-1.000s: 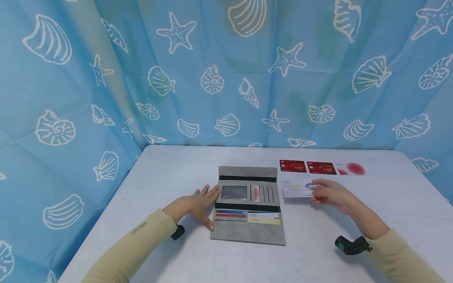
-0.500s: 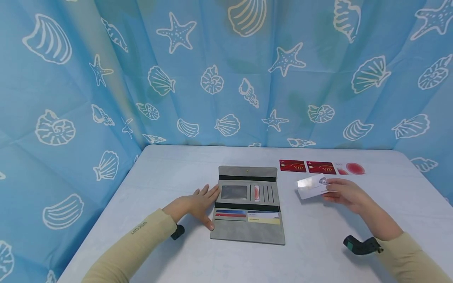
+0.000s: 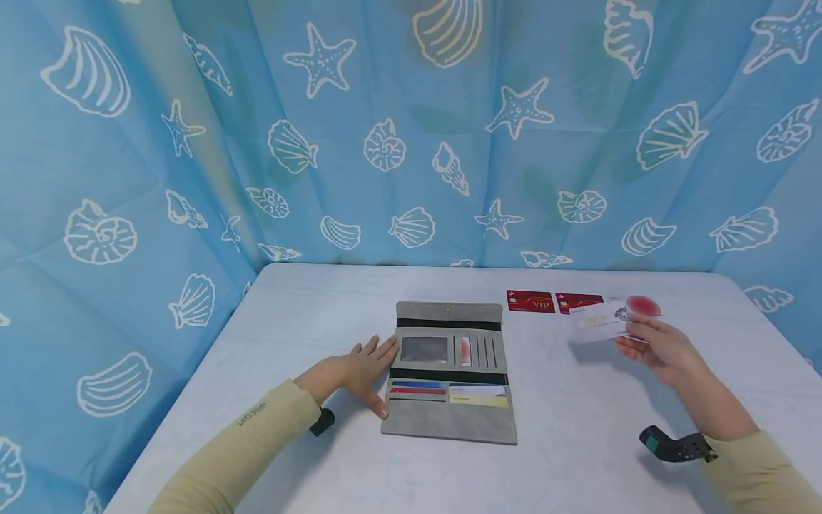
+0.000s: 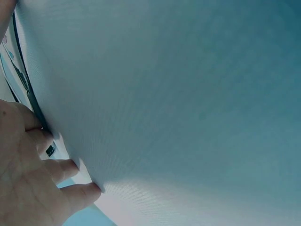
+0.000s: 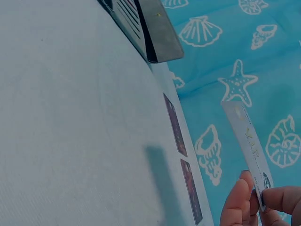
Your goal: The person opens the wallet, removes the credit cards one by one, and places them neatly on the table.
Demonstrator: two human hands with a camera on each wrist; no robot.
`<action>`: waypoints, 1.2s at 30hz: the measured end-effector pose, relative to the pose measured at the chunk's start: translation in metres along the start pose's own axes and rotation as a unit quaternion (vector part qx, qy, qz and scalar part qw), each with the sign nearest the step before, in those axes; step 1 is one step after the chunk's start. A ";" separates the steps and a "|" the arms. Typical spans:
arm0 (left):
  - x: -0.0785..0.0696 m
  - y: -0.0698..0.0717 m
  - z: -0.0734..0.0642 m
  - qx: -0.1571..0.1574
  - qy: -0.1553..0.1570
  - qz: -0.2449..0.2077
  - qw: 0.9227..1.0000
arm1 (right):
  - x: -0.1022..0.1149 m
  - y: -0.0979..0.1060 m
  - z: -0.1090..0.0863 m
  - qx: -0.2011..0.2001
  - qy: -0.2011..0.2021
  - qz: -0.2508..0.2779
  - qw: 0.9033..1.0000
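My right hand (image 3: 661, 348) pinches a white card (image 3: 599, 323) by its right end, holding it above the table at the right. In the right wrist view the card (image 5: 247, 146) stands tilted between thumb and fingers, with yellowish lettering on it. My left hand (image 3: 359, 373) lies with fingers spread at the left edge of an unfolded grey wallet (image 3: 449, 428). The wallet has a clear window, a row of narrow slots with one red-and-white card (image 3: 466, 352), and lower pockets. Blue and red cards (image 3: 419, 390) and a white-and-yellow card (image 3: 478, 397) show in those pockets.
Two red VIP cards (image 3: 531, 301) (image 3: 578, 301) and a white card with a red circle (image 3: 643, 306) lie in a row at the table's back right. The held card partly covers that row. A blue seashell curtain (image 3: 385, 185) hangs behind the white table (image 3: 308, 300).
My right hand has moved right and slightly back with the white card, from beside the wallet to in front of the card row. The left hand and wallet have stayed put.
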State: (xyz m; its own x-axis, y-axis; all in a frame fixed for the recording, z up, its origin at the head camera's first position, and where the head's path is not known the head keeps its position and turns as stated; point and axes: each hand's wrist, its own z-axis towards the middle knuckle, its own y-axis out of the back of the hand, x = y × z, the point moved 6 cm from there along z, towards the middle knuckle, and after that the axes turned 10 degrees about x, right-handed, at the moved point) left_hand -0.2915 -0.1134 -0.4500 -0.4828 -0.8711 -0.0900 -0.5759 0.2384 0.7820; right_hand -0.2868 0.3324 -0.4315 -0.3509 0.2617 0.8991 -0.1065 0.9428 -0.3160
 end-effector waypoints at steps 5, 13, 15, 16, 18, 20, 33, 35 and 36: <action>0.001 -0.001 0.001 -0.001 0.000 0.004 1.000 | 0.003 0.009 -0.005 -0.017 -0.002 0.024 1.000; 0.001 -0.002 0.002 -0.002 -0.002 0.002 1.000 | 0.005 0.021 -0.006 -0.032 0.003 0.062 0.998; 0.001 -0.001 0.002 -0.002 -0.002 0.002 1.000 | 0.005 0.025 -0.006 -0.034 0.011 0.068 0.997; 0.001 -0.001 0.002 -0.002 -0.002 0.002 1.000 | 0.006 0.026 -0.007 -0.035 0.016 0.075 0.996; 0.001 -0.001 0.002 -0.001 -0.002 0.003 1.000 | 0.007 0.030 -0.007 -0.040 0.026 0.084 0.995; 0.001 -0.001 0.001 -0.001 -0.003 0.002 1.000 | 0.008 0.032 -0.008 -0.044 0.038 0.093 0.994; 0.001 -0.002 0.001 -0.001 -0.008 0.002 1.000 | 0.018 0.074 0.004 -0.097 0.057 0.087 0.990; 0.001 -0.002 0.001 -0.001 -0.008 0.001 1.000 | 0.019 0.084 0.007 -0.114 0.058 0.079 0.989; 0.001 -0.002 0.002 -0.001 -0.008 0.002 1.000 | 0.020 0.087 0.007 -0.121 0.059 0.080 0.988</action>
State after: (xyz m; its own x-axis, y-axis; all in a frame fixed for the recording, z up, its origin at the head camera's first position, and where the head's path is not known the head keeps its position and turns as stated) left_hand -0.2921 -0.1142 -0.4528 -0.4958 -0.8630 -0.0969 -0.5729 0.2412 0.7833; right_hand -0.3097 0.4178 -0.4435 -0.2320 0.4210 0.8769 0.1718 0.9050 -0.3891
